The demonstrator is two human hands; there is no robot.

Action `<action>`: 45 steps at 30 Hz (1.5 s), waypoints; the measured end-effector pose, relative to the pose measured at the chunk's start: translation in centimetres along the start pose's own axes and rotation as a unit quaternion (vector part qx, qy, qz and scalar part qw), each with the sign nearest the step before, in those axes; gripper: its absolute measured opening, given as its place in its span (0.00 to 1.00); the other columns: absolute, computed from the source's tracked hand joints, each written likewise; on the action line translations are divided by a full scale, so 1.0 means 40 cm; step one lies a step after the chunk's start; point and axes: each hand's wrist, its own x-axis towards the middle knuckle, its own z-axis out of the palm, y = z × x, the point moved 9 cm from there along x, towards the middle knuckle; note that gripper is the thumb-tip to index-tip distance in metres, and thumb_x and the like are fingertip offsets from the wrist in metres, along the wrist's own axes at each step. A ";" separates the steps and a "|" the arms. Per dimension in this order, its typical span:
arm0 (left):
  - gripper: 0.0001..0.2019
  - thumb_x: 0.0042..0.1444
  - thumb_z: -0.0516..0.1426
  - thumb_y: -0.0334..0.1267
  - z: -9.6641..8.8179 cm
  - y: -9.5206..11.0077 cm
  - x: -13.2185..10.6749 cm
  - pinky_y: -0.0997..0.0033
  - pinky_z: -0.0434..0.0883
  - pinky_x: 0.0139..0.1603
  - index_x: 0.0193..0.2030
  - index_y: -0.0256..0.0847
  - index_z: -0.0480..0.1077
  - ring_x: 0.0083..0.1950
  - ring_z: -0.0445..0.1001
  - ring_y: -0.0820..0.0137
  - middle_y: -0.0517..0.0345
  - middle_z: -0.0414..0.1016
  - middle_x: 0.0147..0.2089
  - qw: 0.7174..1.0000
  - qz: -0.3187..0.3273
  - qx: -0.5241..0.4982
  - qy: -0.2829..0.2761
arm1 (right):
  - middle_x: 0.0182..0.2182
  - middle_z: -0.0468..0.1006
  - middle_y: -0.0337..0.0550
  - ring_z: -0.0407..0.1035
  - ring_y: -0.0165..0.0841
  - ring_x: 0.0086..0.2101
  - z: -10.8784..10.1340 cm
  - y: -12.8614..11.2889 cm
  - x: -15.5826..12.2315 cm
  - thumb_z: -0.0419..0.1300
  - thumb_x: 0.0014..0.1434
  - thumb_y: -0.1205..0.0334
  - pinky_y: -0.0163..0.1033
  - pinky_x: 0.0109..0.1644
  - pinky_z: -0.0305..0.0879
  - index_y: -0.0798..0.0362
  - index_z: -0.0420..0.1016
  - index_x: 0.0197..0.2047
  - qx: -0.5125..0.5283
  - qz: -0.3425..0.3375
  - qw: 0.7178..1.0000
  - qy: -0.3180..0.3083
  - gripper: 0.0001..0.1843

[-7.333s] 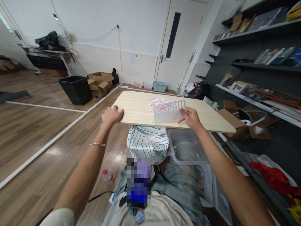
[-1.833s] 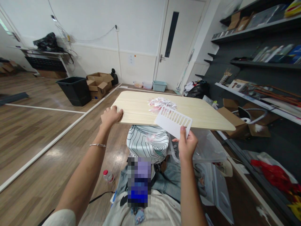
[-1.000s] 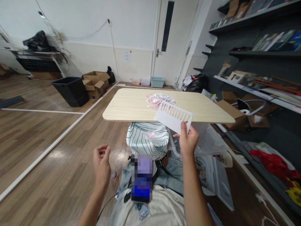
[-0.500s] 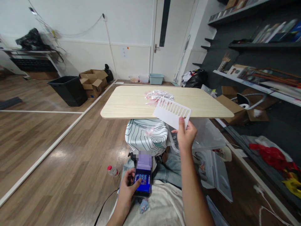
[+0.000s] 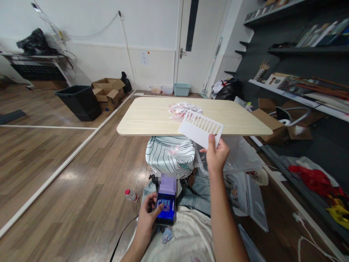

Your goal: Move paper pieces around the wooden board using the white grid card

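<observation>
Right hand: (image 5: 217, 154) grasping the white slotted card (image 5: 199, 134) by its lower right corner, thumb on top.
Slotted card: tilted, overlapping the middle of the table's (image 5: 147, 116) near edge in view; contact with the tabletop cannot be told.
Left hand: (image 5: 149, 211) fingers curled at the phone's (image 5: 169, 213) left side, thumb over its lit screen; how firmly it grips cannot be told.
Red-and-white pieces: (image 5: 185, 109) heaped around the table's middle, beyond the card.
Clear tub: (image 5: 242, 156) below the near edge, toward the right corner.
</observation>
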 end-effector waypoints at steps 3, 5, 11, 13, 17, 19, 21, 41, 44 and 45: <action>0.33 0.24 0.81 0.58 0.002 0.006 0.001 0.65 0.70 0.36 0.38 0.43 0.83 0.33 0.68 0.65 0.60 0.71 0.32 1.000 0.003 0.006 -0.008 | 0.32 0.87 0.51 0.75 0.37 0.25 0.001 0.003 0.000 0.66 0.58 0.18 0.43 0.24 0.79 0.58 0.85 0.39 -0.007 0.002 1.000 -0.002 0.44; 0.34 0.24 0.81 0.58 0.004 0.008 0.002 0.65 0.71 0.36 0.38 0.44 0.83 0.33 0.68 0.66 0.61 0.71 0.32 1.000 0.008 0.012 -0.015 | 0.33 0.87 0.51 0.75 0.37 0.25 0.001 0.006 0.001 0.66 0.58 0.18 0.43 0.24 0.79 0.58 0.85 0.40 -0.007 0.003 1.000 -0.003 0.44; 0.33 0.25 0.82 0.56 -0.007 -0.013 0.016 0.65 0.72 0.37 0.39 0.44 0.83 0.34 0.71 0.65 0.60 0.73 0.32 0.999 -0.004 0.012 -0.032 | 0.32 0.85 0.50 0.75 0.37 0.24 0.001 0.006 0.003 0.67 0.58 0.19 0.43 0.23 0.78 0.57 0.85 0.39 -0.002 0.001 1.000 0.000 0.43; 0.33 0.29 0.82 0.56 -0.008 -0.024 0.021 0.65 0.72 0.39 0.41 0.43 0.84 0.35 0.73 0.64 0.59 0.76 0.34 0.998 -0.020 -0.003 -0.057 | 0.32 0.85 0.50 0.74 0.37 0.24 0.001 0.005 0.003 0.67 0.58 0.19 0.43 0.23 0.78 0.57 0.84 0.38 -0.002 -0.001 1.000 0.000 0.43; 0.35 0.36 0.80 0.63 -0.012 -0.032 0.020 0.65 0.73 0.43 0.44 0.42 0.84 0.40 0.78 0.60 0.56 0.80 0.39 0.995 -0.050 -0.033 -0.082 | 0.32 0.85 0.50 0.75 0.37 0.24 0.001 0.004 0.004 0.65 0.58 0.18 0.43 0.23 0.78 0.57 0.84 0.38 -0.012 -0.003 1.000 -0.003 0.44; 0.36 0.38 0.79 0.67 -0.011 -0.024 0.017 0.64 0.73 0.44 0.45 0.41 0.85 0.41 0.78 0.60 0.55 0.80 0.39 0.995 -0.050 -0.028 -0.085 | 0.32 0.86 0.50 0.75 0.37 0.24 0.001 0.003 0.005 0.65 0.58 0.17 0.43 0.23 0.79 0.57 0.85 0.39 -0.013 -0.003 1.000 -0.003 0.44; 0.36 0.39 0.77 0.71 -0.014 -0.008 0.019 0.65 0.72 0.42 0.44 0.41 0.85 0.39 0.75 0.62 0.56 0.79 0.37 0.997 -0.032 -0.016 -0.075 | 0.32 0.86 0.50 0.74 0.37 0.24 0.001 0.001 0.005 0.66 0.58 0.17 0.43 0.23 0.79 0.57 0.85 0.39 -0.011 -0.004 1.000 -0.005 0.44; 0.12 0.73 0.55 0.44 0.040 0.716 0.224 0.49 0.68 0.74 0.56 0.44 0.75 0.68 0.76 0.53 0.42 0.80 0.61 0.795 0.539 0.180 0.211 | 0.35 0.88 0.53 0.76 0.38 0.25 -0.002 0.007 0.005 0.66 0.57 0.17 0.43 0.23 0.79 0.59 0.86 0.41 -0.014 0.001 1.000 -0.010 0.46; 0.13 0.73 0.54 0.41 0.096 0.737 0.296 0.46 0.59 0.80 0.56 0.45 0.78 0.73 0.73 0.52 0.43 0.82 0.65 0.787 0.522 0.278 0.177 | 0.35 0.88 0.54 0.76 0.38 0.25 -0.002 0.010 0.005 0.65 0.57 0.16 0.42 0.23 0.79 0.58 0.85 0.41 -0.014 0.002 1.000 -0.009 0.46; 0.13 0.74 0.54 0.41 0.107 0.731 0.319 0.45 0.57 0.81 0.54 0.46 0.79 0.74 0.73 0.52 0.44 0.83 0.65 0.787 0.510 0.302 0.171 | 0.35 0.88 0.53 0.76 0.38 0.25 -0.001 0.012 0.005 0.65 0.57 0.16 0.42 0.22 0.78 0.58 0.85 0.41 -0.015 0.003 1.000 -0.010 0.46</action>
